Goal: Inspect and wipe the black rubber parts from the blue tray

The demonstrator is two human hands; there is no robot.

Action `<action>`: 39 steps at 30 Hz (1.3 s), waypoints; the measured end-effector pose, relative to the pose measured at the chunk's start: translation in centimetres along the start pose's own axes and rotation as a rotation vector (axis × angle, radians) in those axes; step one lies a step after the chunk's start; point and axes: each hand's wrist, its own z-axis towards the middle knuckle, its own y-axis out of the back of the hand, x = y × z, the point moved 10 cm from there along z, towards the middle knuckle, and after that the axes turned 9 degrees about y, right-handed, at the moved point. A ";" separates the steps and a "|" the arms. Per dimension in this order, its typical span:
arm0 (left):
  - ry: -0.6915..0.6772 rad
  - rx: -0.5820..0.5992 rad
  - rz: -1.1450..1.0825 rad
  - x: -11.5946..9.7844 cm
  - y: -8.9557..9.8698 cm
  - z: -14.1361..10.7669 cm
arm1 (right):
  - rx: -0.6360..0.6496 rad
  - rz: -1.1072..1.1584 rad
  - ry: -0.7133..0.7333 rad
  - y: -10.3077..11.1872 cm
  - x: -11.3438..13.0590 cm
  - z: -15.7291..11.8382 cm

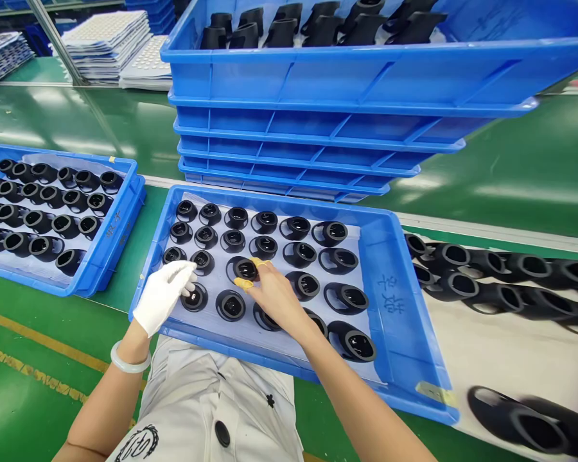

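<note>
A blue plastic tray [395, 301] lies in front of me, lined with a pale sheet and holding several black moulded rubber parts in rows. My right hand [275, 292], bare with yellow finger cots, grips one black part [245, 270] by its rim between finger and thumb. My left hand [162, 296] wears a white glove, with its fingers bunched together. Those fingertips sit against another black part [194, 298] near the tray's left side, and nothing shows held in them. My forearms partly hide the parts in the front row.
A second blue tray [120, 218] of black parts sits to the left. Tilted blue crates [318, 83] are stacked beyond, the top one holding black parts. Loose black parts [491, 276] lie on a white sheet to the right. Stacks of white sheets [106, 45] stand far left on the green bench.
</note>
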 end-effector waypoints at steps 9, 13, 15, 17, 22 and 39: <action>0.009 0.041 0.047 0.4 -0.4 -0.1 | -0.012 -0.124 0.061 0.0 1.4 0.0; 0.002 0.066 0.035 0.4 -0.5 0.1 | -0.222 -0.404 -0.037 4.3 -2.1 -2.7; 0.016 0.082 0.035 0.5 -0.9 0.2 | -0.210 -0.544 -0.113 4.9 -4.2 -3.7; 0.026 0.102 0.045 0.6 -1.5 0.1 | -0.127 -0.581 -0.177 4.3 -6.3 -4.3; 0.012 0.177 0.126 0.6 -4.1 -0.5 | -0.131 -0.434 -0.225 4.2 -6.9 -4.8; 0.071 0.457 -0.277 -0.8 -7.2 -2.4 | -0.588 0.538 0.402 8.2 7.9 -9.0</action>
